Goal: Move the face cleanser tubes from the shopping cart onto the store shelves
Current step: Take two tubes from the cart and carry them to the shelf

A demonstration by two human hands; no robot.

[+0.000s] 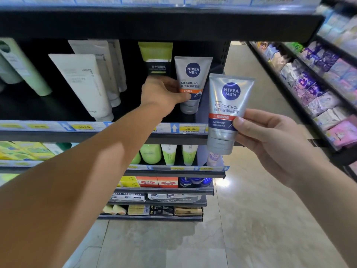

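Pinched low in the left hand point(166, 93): first Nivea tube point(193, 80), cap down at the shelf point(38, 135), centre frame, seemingly being placed. Held cap-down in the right hand point(270, 144), right of centre: second tube point(229, 111), not yet shelved. Left arm stretched forward; cart unseen.
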